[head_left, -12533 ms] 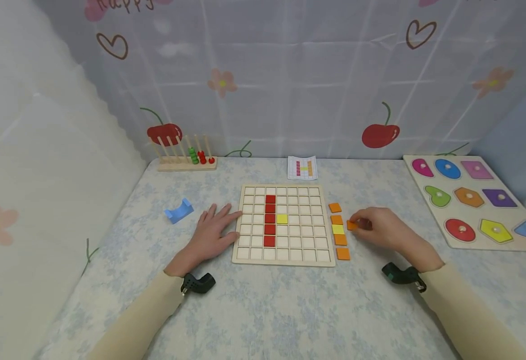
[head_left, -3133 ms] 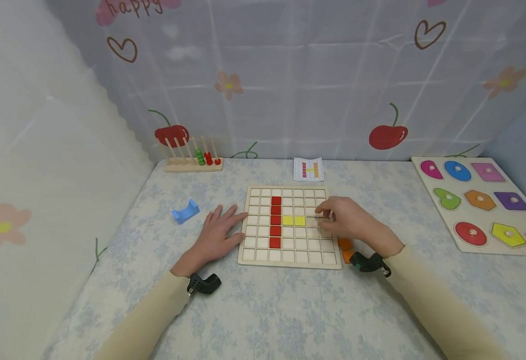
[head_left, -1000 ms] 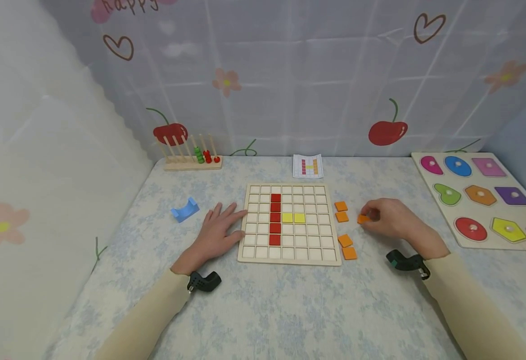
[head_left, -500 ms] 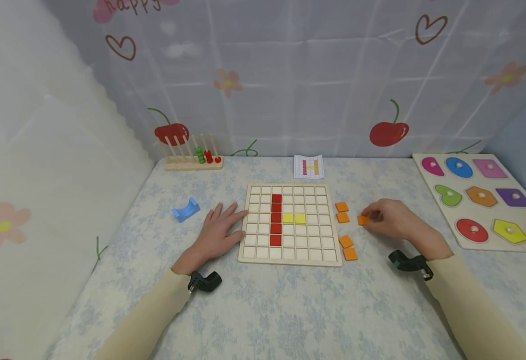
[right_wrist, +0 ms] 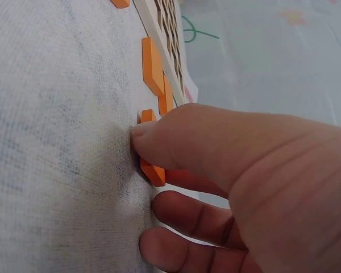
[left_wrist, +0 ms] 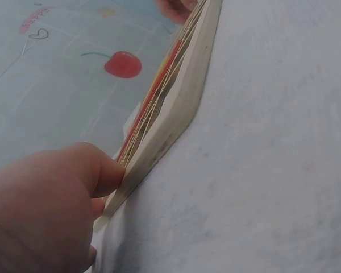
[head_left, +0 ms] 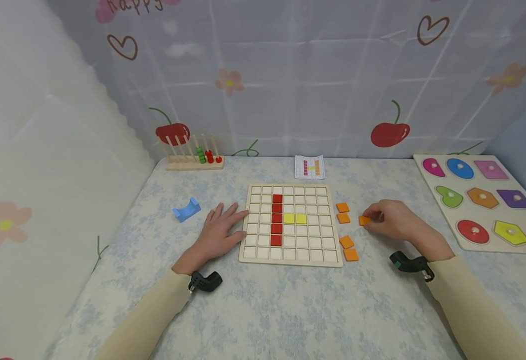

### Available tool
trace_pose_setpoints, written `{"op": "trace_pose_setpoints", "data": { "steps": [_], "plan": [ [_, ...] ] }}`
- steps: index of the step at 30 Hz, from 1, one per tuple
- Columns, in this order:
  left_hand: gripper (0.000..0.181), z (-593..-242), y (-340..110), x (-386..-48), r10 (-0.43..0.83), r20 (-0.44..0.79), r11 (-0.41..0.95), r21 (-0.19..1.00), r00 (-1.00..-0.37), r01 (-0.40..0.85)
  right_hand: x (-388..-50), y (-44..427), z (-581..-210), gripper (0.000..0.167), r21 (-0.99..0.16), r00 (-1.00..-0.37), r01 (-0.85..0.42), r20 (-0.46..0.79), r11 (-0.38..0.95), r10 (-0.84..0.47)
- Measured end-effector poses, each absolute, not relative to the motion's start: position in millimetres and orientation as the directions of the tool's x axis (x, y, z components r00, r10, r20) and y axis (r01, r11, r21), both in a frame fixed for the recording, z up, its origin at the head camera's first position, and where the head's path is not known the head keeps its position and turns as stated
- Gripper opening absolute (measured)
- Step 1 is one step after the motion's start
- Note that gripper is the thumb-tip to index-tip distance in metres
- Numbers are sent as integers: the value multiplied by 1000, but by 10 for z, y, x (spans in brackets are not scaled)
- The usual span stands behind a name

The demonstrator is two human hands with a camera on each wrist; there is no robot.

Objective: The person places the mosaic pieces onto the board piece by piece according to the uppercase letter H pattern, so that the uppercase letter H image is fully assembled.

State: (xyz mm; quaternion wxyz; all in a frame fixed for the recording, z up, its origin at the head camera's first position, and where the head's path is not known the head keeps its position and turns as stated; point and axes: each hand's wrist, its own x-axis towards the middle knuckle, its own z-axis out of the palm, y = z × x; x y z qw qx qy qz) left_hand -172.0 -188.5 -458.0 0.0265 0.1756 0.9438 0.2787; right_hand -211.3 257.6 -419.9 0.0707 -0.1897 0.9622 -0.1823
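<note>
a bead rack (head_left: 194, 166) stands at the back left, with a curved blue piece (head_left: 186, 212) in front of it. the left hand (head_left: 214, 235), fingers spread wide, touches the left edge of the grid board (head_left: 301, 230). in the board, five red tiles (head_left: 277, 218) make a line, and two yellow tiles (head_left: 289, 218) sit right of the middle one. a picture card (head_left: 310, 167) lies behind the board. four orange tiles (head_left: 343, 218) lie just right of the board. past them, the right hand (head_left: 393, 220) pinches one more orange tile (head_left: 363, 220) with thumb and finger. a shape puzzle (head_left: 463, 212) is at the far right.
</note>
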Motion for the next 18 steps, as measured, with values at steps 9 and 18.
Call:
{"op": "trace_pose_setpoints", "data": {
  "steps": [9, 18],
  "plan": [
    [57, -4584, -1878, -1728, 342, 50, 788, 529, -939, 315, -2111, 2586, -4183, 28, -380, -921, -329, -72, 864, -383],
    [56, -4585, -1880, -1723, 340, 50, 786, 532, -939, 313, -2109, 2584, -4180, 27, -381, -919, -336, -65, 861, -388]
  ]
}}
